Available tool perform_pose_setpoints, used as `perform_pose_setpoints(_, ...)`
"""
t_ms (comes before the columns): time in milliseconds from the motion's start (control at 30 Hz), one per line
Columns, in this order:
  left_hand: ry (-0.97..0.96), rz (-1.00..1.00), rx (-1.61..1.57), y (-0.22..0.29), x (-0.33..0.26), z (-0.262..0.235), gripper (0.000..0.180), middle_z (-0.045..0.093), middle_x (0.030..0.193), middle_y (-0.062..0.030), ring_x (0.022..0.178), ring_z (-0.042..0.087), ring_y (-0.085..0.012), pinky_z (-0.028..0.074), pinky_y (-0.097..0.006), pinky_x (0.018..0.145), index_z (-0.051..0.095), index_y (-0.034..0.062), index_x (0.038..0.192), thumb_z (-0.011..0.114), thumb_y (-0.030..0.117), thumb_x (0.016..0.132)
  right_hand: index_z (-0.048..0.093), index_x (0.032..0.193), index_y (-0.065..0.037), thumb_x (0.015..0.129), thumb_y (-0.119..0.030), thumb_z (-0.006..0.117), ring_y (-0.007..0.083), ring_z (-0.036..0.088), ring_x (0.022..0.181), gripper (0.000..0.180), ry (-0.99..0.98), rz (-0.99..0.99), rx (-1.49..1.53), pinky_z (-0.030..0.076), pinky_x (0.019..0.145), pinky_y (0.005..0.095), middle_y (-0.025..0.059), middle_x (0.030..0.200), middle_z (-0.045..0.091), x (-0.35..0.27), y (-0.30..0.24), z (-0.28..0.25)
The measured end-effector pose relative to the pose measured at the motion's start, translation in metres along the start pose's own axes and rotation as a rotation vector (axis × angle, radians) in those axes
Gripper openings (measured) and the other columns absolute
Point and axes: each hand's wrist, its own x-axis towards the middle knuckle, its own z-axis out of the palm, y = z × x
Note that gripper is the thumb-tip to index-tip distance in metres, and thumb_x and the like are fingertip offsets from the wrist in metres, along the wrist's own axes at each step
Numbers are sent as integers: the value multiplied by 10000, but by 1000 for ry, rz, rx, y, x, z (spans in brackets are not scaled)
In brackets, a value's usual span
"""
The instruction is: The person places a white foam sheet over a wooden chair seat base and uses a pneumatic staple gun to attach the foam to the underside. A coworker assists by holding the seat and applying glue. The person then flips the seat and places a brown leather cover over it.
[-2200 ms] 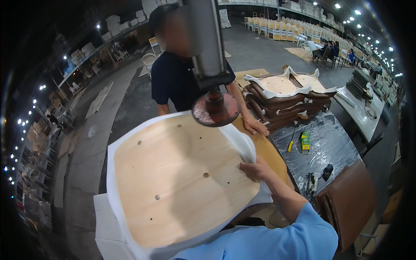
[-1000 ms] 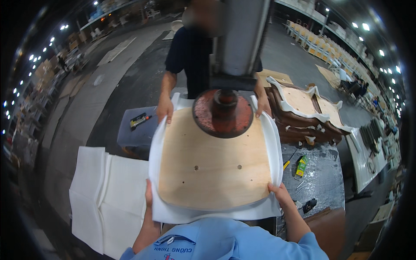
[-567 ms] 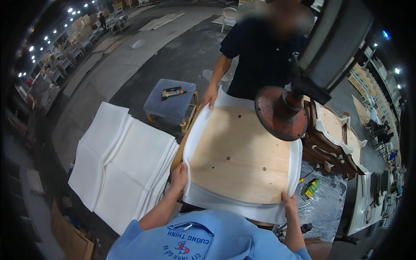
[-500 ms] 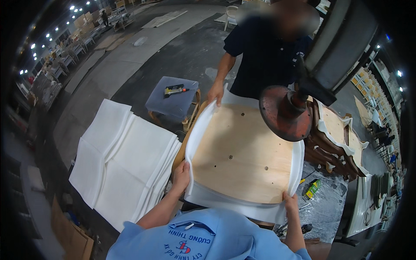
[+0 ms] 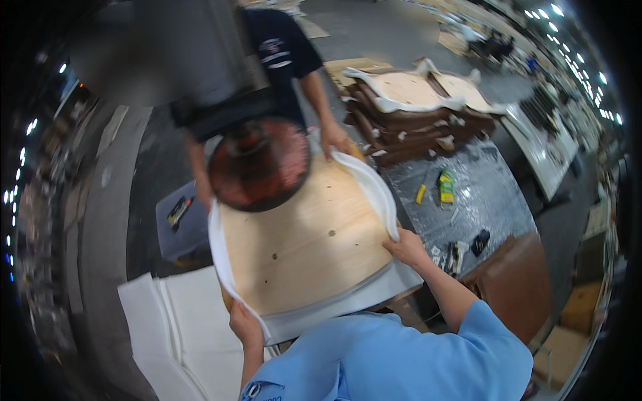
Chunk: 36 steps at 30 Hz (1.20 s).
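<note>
A plywood seat panel with several small holes lies on a white foam sheet, whose edges curl up around it. My left hand is closed on the foam's edge at the near left corner. At the near right side, my right hand pinches the foam against the panel's rim. A co-worker opposite has one hand on the far right edge of the foam; their other hand, at the far left, is partly hidden. Over the panel's far part hangs a round red press plate, blurred.
White foam sheets are stacked at left, by a stool with a grey top bearing a tool. At right, a plastic-covered table carries a yellow-handled tool, a green pack and stacked brown covered panels.
My view has swung right, so the press plate and panel appear further left and more of the right-hand table shows. Both my hands keep hold of the foam's edges.
</note>
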Motion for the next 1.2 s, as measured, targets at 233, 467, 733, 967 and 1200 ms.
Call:
perform_pose_setpoints(233, -57, 156, 235, -4, 5, 4, 315, 751, 1155, -261, 1064, 709, -498, 551, -572, 917, 664, -27, 1338, 508, 126, 1111, 795, 1234, -118, 938, -379, 819, 422, 770, 1058, 395, 39, 89, 44, 589, 946, 513, 215, 1096, 808, -21, -7, -1)
perform_pose_setpoints(467, 60, 269, 447, -10, 5, 12, 383, 685, 1353, -265, 1264, 647, -456, 525, -568, 1022, 616, -21, 1423, 488, 205, 1141, 659, 1293, -61, 932, -485, 821, 443, 753, 1114, 580, 47, 166, -42, 575, 971, 545, 242, 1140, 791, -29, -8, -1)
perform_pose_setpoints(733, -202, -485, -779, -33, -8, -7, 435, 668, 1467, -218, 1298, 674, -359, 554, -509, 1097, 593, 7, 1472, 544, 303, 1157, 647, 1349, -30, 933, -519, 824, 441, 752, 1140, 666, 63, 165, 59, 571, 1007, 531, 264, 1209, 778, -24, 0, -5)
perform_pose_setpoints(967, -463, -838, -1326, -44, -66, 7, 442, 689, 1436, -199, 1262, 695, -346, 579, -521, 1087, 606, 36, 1477, 557, 333, 1153, 672, 1460, -90, 1123, -402, 627, 171, 733, 984, 462, -260, 419, 1200, 589, 842, 345, 77, 1252, 753, -38, 120, -30)
perform_pose_setpoints(1200, -371, -823, -1402, -59, -87, 11, 449, 710, 1405, -180, 1225, 715, -332, 604, -534, 1077, 619, 65, 1481, 571, 363, 1148, 743, 1332, -29, 1020, -187, 785, 146, 744, 972, 352, -96, 259, 798, 595, 850, 315, 65, 1146, 790, 5, 102, -4)
